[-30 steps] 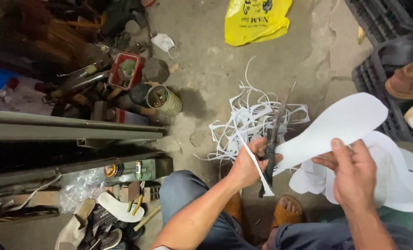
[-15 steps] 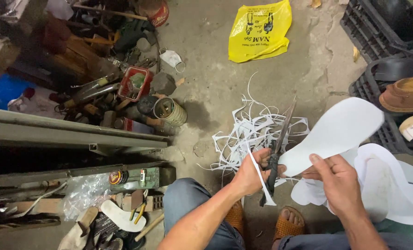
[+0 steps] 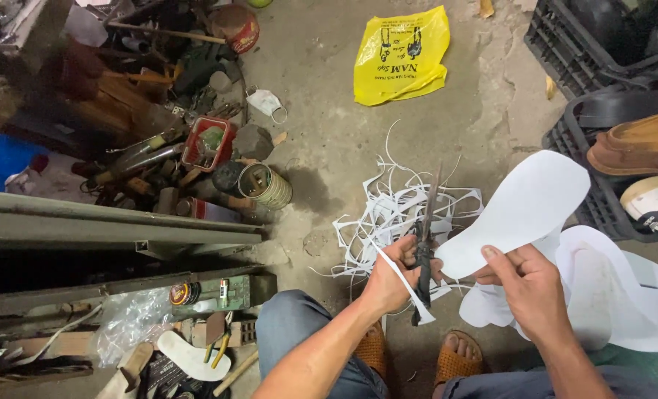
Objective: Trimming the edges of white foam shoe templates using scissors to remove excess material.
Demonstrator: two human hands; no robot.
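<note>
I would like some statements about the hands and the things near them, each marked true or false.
1. The left hand holds dark scissors. True.
2. The right hand holds a yellow bag. False: it holds a white sole-shaped sheet; the yellow bag lies on the floor.
3. White cut strips lie on the floor beyond the hands. True.
4. The metal can stands upright. False: it lies on its side.
</note>
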